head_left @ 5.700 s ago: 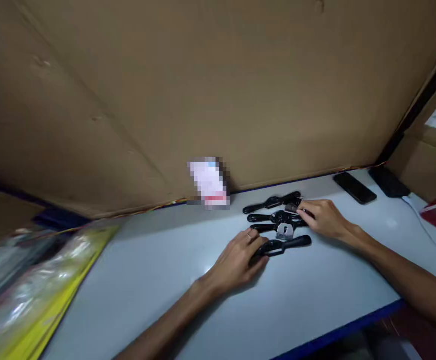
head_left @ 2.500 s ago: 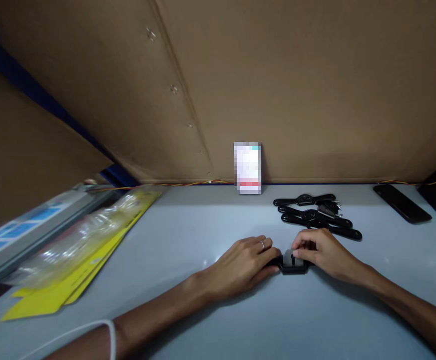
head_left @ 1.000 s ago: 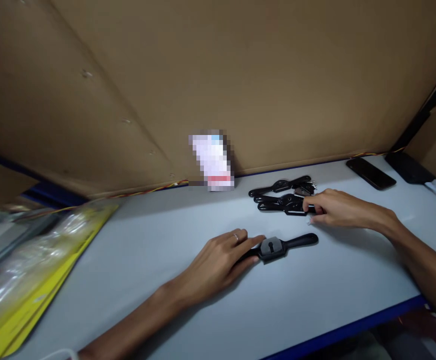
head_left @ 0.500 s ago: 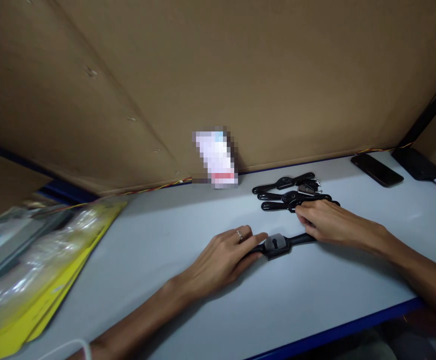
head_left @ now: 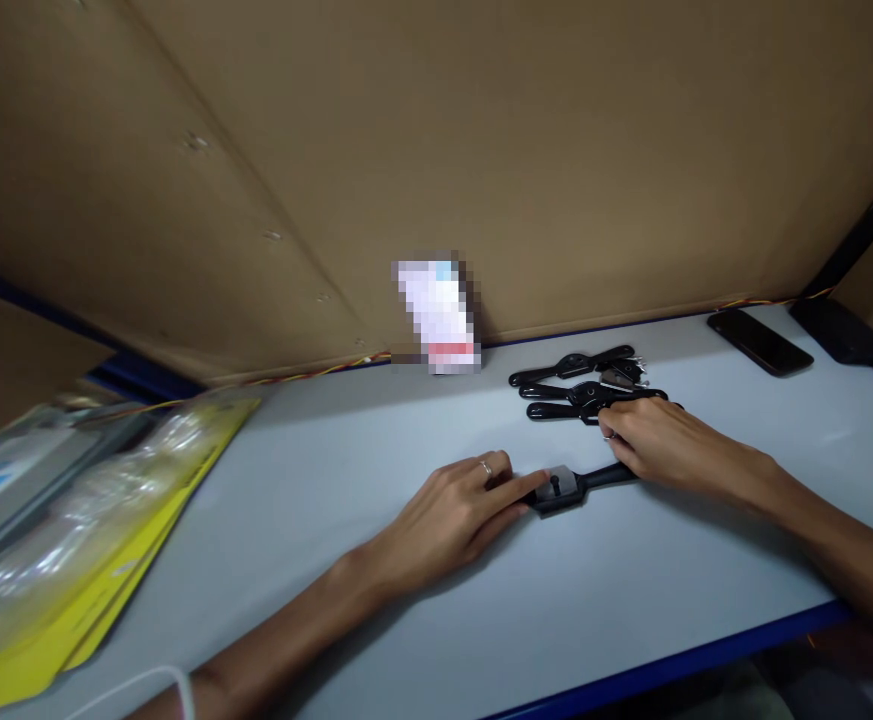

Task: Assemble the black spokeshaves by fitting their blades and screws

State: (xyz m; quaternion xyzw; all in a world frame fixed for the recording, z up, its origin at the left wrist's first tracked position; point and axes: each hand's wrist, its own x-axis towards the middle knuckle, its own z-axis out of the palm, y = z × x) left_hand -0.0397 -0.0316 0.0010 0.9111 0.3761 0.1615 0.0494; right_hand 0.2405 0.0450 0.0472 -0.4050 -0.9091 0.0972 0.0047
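A black spokeshave (head_left: 607,475) lies on the light table, with a grey slotted blade (head_left: 557,484) on its middle. My left hand (head_left: 466,500) holds its left handle between thumb and fingers, the index fingertip touching the blade's edge. My right hand (head_left: 657,440) is closed above the right handle, whose end passes beneath it. Something small and shiny shows at its fingertips, too small to name. Just behind that hand lie more black spokeshaves (head_left: 552,411), side by side, with small metal parts (head_left: 623,378) near their right end.
A dark phone (head_left: 762,342) and a black device with a white cable (head_left: 841,330) lie at the back right. A blurred upright card (head_left: 440,315) leans on the cardboard wall (head_left: 556,150). Plastic bags and yellow packaging (head_left: 128,560) cover the left side.
My left index finger has moved right onto the blade's edge. My right hand stays over the right handle, and the view has shifted slightly.
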